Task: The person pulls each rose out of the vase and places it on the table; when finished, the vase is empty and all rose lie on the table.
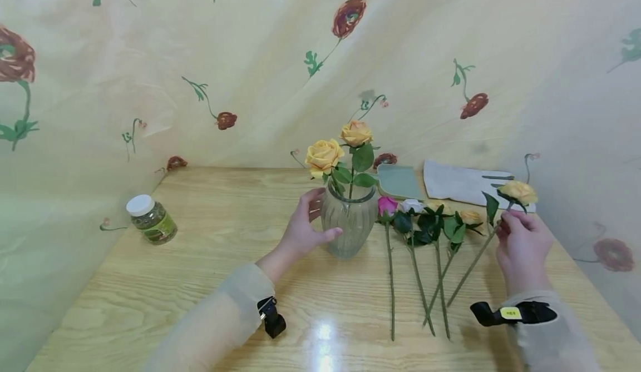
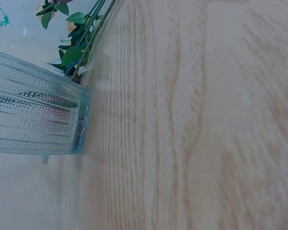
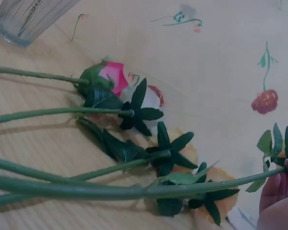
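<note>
A ribbed clear glass vase (image 1: pixel 349 224) stands upright with two yellow roses (image 1: pixel 324 158) in it. My left hand (image 1: pixel 306 222) holds it from the left, thumb across the front and fingers toward the back. In the left wrist view the vase (image 2: pixel 33 108) appears sideways. Far to the right, my right hand (image 1: pixel 524 244) pinches a yellow artificial rose (image 1: pixel 521 192) by its stem just below the bloom. Its stem (image 3: pixel 134 191) slants down to the left across the other flowers in the right wrist view.
Between vase and right hand lie several stemmed flowers, among them a pink rose (image 1: pixel 387 206), a white one (image 1: pixel 412 206) and a yellow one (image 1: pixel 471 217). Behind them are a grey-green tray (image 1: pixel 399 182) and a pale glove (image 1: pixel 455 183). A white-lidded jar (image 1: pixel 152 221) stands far left.
</note>
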### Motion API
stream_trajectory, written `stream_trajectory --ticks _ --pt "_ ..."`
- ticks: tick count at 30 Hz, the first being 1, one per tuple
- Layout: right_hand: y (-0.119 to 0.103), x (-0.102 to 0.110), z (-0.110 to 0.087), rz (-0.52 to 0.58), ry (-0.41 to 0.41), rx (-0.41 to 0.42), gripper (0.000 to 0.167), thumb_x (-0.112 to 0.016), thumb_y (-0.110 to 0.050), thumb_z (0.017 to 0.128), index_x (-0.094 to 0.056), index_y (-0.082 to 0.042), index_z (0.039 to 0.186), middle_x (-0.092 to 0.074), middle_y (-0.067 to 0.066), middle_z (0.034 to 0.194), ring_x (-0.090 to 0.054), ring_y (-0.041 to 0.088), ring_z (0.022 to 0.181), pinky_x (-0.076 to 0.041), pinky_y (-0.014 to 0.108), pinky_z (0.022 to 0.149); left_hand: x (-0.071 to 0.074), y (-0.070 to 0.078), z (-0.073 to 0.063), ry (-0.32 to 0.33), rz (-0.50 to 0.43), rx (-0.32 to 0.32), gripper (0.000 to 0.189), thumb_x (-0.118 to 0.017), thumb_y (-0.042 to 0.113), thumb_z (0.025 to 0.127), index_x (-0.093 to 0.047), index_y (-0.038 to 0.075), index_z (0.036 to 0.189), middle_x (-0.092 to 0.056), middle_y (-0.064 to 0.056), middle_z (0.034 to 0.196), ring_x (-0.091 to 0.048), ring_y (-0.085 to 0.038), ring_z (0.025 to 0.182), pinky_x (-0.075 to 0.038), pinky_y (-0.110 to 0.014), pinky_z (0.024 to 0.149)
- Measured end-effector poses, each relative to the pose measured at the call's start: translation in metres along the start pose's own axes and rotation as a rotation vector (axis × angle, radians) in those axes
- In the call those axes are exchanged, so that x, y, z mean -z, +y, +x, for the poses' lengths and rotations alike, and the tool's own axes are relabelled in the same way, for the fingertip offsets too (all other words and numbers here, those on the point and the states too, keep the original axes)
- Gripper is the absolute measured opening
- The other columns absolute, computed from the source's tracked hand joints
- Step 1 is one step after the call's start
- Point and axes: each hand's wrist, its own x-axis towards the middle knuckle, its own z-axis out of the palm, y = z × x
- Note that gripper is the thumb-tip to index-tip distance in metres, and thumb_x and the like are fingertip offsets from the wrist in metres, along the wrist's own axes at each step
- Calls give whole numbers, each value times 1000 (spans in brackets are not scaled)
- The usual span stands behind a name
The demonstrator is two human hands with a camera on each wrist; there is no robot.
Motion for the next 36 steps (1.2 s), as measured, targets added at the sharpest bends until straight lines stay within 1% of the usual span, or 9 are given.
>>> stream_trajectory --ticks 7,12,15,19,20,25,29,33,36 --pt "9 16 2 -6 6 -24 14 -71 7 77 -65 -1 87 -56 3 94 -56 15 66 -50 23 54 1 2 1 -11 3 12 81 -73 5 77 -24 1 141 -35 -19 139 -41 -32 124 -35 -39 105" --pt "16 27 2 -20 17 -56 17 -71 6 78 -63 -2 91 -54 2 97 -56 14 72 -51 22 56 0 0 2 -12 -4 1 81 -72 4 77 -23 0 141 -34 -19 140 -41 -33 124 -35 -40 105" --pt "20 33 1 -24 29 -72 17 -69 5 80 -62 -3 93 -53 2 100 -56 13 76 -51 22 59 -1 -12 5 -7 -12 -5 82 -73 5 76 -23 3 142 -34 -17 141 -40 -31 124 -35 -40 105" --pt "25 41 2 -64 50 -79 17 -70 4 80 -63 -5 92 -57 -1 100 -57 13 71 -50 22 57 -3 -30 9 6 -1 -8 84 -76 9 76 -24 9 143 -35 -11 141 -41 -27 124 -35 -37 104" --pt "27 43 2 -86 50 -77 17 -70 4 80 -63 -5 92 -57 -1 100 -58 12 71 -50 22 56 -3 -32 9 10 2 -11 84 -76 11 76 -25 10 142 -35 -10 141 -42 -26 123 -36 -36 104" --pt "32 47 5 -250 41 -57 15 -68 1 82 -65 -8 93 -59 -3 98 -59 9 71 -51 20 56 -4 -33 9 34 12 -35 83 -78 13 75 -27 12 141 -38 -7 138 -44 -23 121 -39 -36 102" --pt "36 47 7 -467 53 -34 13 -63 -3 87 -64 -13 94 -55 -5 96 -57 5 71 -51 16 59 -4 -33 9 44 14 -54 82 -77 12 74 -28 11 140 -39 -7 136 -45 -23 119 -40 -36 101" --pt "38 46 7 -707 63 0 10 -57 -7 91 -60 -16 96 -51 -5 92 -54 3 70 -49 13 57 -5 -34 9 42 17 -62 82 -77 12 74 -28 11 140 -39 -7 136 -45 -23 119 -40 -36 101" --pt "39 45 5 -814 61 22 8 -57 -10 91 -58 -15 97 -51 -7 88 -52 2 71 -47 12 55 -4 -35 9 40 15 -56 82 -77 13 74 -28 12 140 -39 -6 137 -45 -23 120 -39 -36 102"
